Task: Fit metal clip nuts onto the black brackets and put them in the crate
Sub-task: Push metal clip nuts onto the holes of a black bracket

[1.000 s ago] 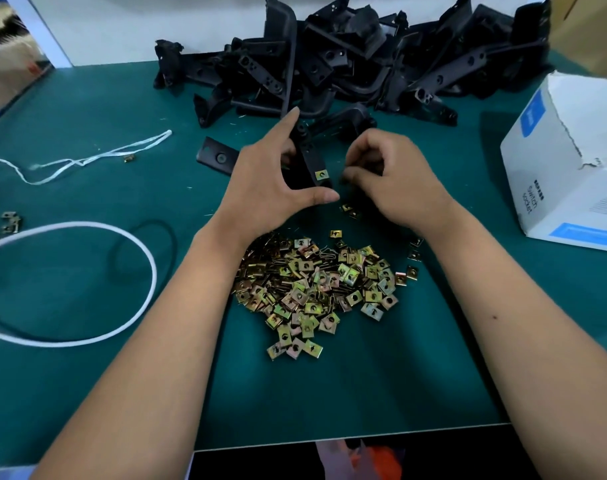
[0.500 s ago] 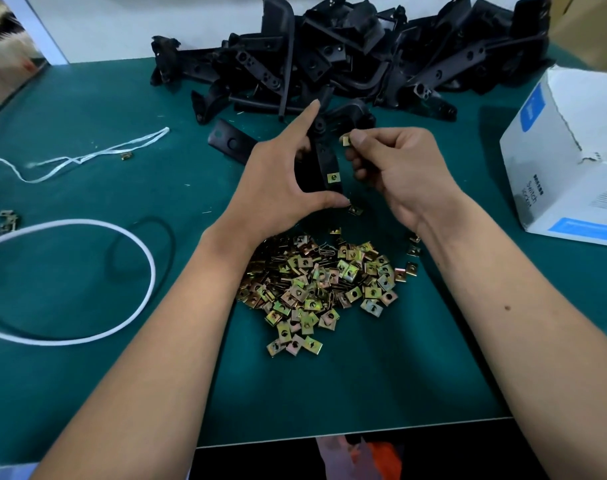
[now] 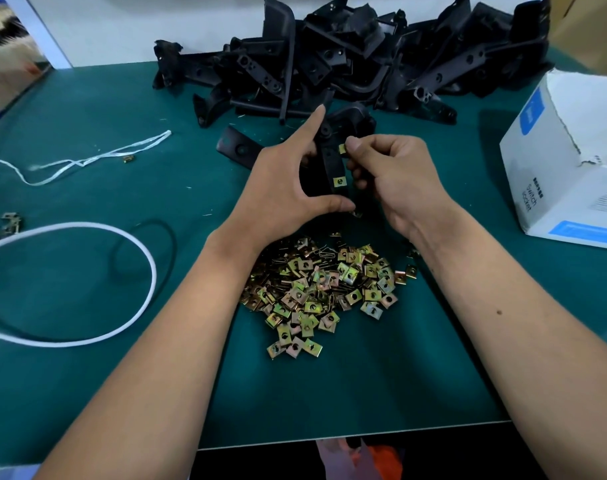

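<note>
clip nuts (image 3: 321, 289) before brackets (image 3: 347, 57) (box (image 3: 565, 161) right)

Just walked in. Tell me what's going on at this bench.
A person is fitting clip nuts to black brackets. The left hand holds one bracket upright over the green mat; it already carries one fitted clip nut near its lower end. The right hand pinches a second clip nut against the bracket's edge higher up. A heap of loose clip nuts lies just below the hands, and a pile of brackets waits behind. No crate is in view.
</note>
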Motion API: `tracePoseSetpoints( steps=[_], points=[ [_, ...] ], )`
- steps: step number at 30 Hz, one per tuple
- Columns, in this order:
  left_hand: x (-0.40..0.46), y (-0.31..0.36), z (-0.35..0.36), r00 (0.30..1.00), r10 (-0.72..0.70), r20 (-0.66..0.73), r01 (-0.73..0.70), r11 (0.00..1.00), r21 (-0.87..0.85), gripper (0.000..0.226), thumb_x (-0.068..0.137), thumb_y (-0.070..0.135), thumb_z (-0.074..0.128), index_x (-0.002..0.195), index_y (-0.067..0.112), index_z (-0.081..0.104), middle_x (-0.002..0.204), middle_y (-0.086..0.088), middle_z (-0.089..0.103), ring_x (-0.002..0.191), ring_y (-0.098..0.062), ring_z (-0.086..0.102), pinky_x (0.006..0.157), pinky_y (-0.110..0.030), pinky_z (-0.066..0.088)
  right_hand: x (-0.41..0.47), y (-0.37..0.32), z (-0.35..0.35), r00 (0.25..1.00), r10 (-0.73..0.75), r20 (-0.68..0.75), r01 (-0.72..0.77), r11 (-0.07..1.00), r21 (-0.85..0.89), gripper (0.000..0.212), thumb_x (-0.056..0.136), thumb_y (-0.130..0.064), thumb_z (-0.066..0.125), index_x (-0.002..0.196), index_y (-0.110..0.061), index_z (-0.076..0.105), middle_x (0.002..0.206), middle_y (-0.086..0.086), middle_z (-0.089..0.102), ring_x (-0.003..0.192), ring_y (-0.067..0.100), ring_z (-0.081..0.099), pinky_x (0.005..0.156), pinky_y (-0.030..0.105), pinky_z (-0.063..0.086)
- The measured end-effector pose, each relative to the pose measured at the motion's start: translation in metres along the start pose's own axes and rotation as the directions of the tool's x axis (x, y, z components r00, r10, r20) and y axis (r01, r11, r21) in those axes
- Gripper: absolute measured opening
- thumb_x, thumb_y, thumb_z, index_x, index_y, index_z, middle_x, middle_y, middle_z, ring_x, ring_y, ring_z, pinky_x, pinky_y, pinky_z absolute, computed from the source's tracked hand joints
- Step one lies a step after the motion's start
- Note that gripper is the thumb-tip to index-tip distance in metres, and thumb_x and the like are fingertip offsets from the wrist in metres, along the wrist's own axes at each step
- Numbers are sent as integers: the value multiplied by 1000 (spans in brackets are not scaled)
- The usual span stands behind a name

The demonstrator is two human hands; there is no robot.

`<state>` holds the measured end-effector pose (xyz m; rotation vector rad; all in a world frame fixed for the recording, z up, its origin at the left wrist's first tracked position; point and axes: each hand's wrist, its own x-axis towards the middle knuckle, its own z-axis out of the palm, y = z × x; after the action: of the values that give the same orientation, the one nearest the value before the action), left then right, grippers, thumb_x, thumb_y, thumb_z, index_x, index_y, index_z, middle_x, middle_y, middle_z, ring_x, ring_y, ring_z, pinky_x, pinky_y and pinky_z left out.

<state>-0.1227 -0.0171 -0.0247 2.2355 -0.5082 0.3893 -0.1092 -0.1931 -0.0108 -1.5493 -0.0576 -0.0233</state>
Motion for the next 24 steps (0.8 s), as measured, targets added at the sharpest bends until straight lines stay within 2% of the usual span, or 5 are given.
tracePoseSetpoints(
  steps=[8, 12, 19, 22, 24],
  points=[
    [0, 5, 5, 1000, 0, 12, 0, 1000, -25, 123, 64, 49, 94, 162, 19, 26, 118, 10, 66, 113, 5, 55, 98, -1, 35, 2, -1, -4, 1000, 15, -4, -15, 1000, 22, 29, 96, -18, 72, 66, -19, 73, 61, -4, 62, 59, 8, 51, 53, 19, 42],
    [0, 6, 5, 1000, -16, 13, 16, 999, -39, 122, 65, 47, 94, 162, 16, 26, 112, 16, 63, 111, 9, 53, 94, 1, 34, 2, 0, -6, 998, 51, 26, -52, 998, 27, 27, 96, -19, 72, 69, -18, 73, 63, -3, 61, 58, 7, 51, 54, 20, 41],
    [1, 16, 4, 999, -34, 40, 34, 999, -1, 125, 64, 49, 94, 163, 20, 24, 114, 2, 72, 111, -11, 64, 104, -31, 49, 0, -4, -7, 999, -30, -17, 28, 994, -103, 28, 93, -21, 74, 66, -20, 72, 57, -8, 58, 54, 5, 48, 51, 16, 40],
    [2, 17, 6, 998, -48, 38, 48, 999, 22, 126, 63, 50, 94, 163, 20, 24, 113, 3, 71, 109, -11, 65, 102, -34, 50, -2, -3, -4, 1000, -29, 1, 29, 998, -64, 29, 95, -18, 73, 66, -17, 72, 57, -8, 64, 52, 3, 56, 53, 17, 44],
    [2, 16, 7, 998, -56, 29, 55, 998, 29, 126, 63, 51, 94, 163, 20, 24, 111, 5, 71, 107, -9, 65, 101, -31, 50, -4, -2, -1, 1000, -26, 9, 26, 999, -41, 28, 95, -18, 72, 67, -16, 74, 67, 0, 73, 63, 10, 67, 63, 26, 54]
  ],
)
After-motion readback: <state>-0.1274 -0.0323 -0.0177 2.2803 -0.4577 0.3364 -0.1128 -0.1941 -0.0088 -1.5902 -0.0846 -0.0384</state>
